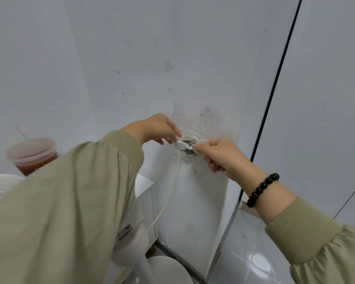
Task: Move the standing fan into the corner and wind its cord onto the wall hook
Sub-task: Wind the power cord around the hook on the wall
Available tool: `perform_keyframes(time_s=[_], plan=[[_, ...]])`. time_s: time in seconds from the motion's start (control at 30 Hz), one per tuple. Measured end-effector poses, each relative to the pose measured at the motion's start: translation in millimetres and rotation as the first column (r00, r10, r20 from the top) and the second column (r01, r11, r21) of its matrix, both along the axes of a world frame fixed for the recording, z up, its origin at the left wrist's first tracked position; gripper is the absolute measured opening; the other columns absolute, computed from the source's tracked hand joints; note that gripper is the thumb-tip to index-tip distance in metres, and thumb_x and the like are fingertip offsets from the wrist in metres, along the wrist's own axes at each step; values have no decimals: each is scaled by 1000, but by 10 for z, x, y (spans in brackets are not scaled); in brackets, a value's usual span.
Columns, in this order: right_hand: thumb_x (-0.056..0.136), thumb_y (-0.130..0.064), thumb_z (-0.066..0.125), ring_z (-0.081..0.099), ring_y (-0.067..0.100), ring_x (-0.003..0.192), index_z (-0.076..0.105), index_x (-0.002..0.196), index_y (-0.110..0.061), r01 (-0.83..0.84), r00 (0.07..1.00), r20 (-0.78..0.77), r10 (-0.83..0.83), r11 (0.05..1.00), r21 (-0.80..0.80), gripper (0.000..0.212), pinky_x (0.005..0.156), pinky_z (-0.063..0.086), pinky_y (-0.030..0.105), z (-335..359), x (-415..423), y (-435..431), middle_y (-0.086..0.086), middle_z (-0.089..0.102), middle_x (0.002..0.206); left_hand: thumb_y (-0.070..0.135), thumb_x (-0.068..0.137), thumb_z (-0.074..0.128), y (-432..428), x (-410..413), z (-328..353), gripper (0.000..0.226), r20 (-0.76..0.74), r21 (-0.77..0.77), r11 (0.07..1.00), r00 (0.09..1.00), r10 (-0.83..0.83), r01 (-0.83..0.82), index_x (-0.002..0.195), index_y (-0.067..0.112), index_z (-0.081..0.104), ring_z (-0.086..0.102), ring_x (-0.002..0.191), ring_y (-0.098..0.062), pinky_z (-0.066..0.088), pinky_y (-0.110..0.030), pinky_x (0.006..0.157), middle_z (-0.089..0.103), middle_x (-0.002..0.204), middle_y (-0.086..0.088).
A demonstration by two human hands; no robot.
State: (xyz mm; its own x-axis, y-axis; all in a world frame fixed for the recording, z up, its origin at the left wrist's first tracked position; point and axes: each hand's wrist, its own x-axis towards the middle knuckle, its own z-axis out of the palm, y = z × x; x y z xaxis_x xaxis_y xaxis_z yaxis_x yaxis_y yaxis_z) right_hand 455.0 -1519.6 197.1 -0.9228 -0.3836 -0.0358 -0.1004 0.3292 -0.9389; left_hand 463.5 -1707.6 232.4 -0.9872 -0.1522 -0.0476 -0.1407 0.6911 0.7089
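- Head view, the only one. Both hands work at the hook (190,147) on the white wall (131,58), low on the panel and just left of a dark vertical seam.
- Left hand (156,128): fingers curled, tips pinched on a flat white piece at the hook's left side. It looks like the plug end of the cord, but blur leaves me unsure. Judgement: it pins that end so the loops cannot slip off.
- Right hand (219,154): closed, thumb and forefinger nipping the cord at the hook's right edge. A bead bracelet (261,189) sits on that wrist. Judgement: this hand feeds and tensions the winding.
- Cord (172,187): a few white turns lie round the hook. One strand drops from it, curving down and left until it passes behind the left sleeve (59,201). It hangs slack, not taut, which suggests spare length is left below.
- Fan: only part shows. A round white base (168,269) sits on the floor at the bottom, close to the wall, with a white upright beside it. Ribbed white at the far left edge may be its grille. Judgement: the fan seems already parked near the wall, and the winding is the step in hand, well along.
- A lidded cup (32,154) of brown liquid stands left, apart from the work.
- Risk, as judgement: pulling hard could strain the hook's stuck-on mount.
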Motion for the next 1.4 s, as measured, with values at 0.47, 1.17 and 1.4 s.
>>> perform_keyframes(time_s=[0.47, 1.17, 1.4], plan=[[91, -18, 52, 48, 29, 71, 42, 63, -13, 506, 452, -789, 416, 609, 611, 30, 47, 20, 25, 357, -71, -144, 8, 66, 88, 38, 89, 57, -74, -396, 138, 30, 630, -166, 937, 764, -138, 307, 101, 12, 65, 62, 95, -14, 47, -32, 91, 69, 97, 1], [90, -17, 54, 61, 30, 67, 68, 74, -3, 235, 858, -498, -128, 959, 159, 25, 65, 52, 37, -427, 133, -108, 14, 68, 68, 42, 86, 59, -142, -271, -262, 43, 295, 196, 973, 939, -177, 122, 106, 5, 65, 65, 79, -16, 52, -32, 82, 69, 91, -8], [95, -7, 44, 42, -1, 36, 62, 75, -28, 94, 981, -151, -125, 975, -200, 34, 49, 34, 21, -515, 178, -264, -3, 55, 52, 47, 74, 60, -139, -226, -249, 45, 321, 233, 961, 920, -224, 152, 98, 8, 65, 63, 83, -19, 51, -33, 79, 65, 93, -9]])
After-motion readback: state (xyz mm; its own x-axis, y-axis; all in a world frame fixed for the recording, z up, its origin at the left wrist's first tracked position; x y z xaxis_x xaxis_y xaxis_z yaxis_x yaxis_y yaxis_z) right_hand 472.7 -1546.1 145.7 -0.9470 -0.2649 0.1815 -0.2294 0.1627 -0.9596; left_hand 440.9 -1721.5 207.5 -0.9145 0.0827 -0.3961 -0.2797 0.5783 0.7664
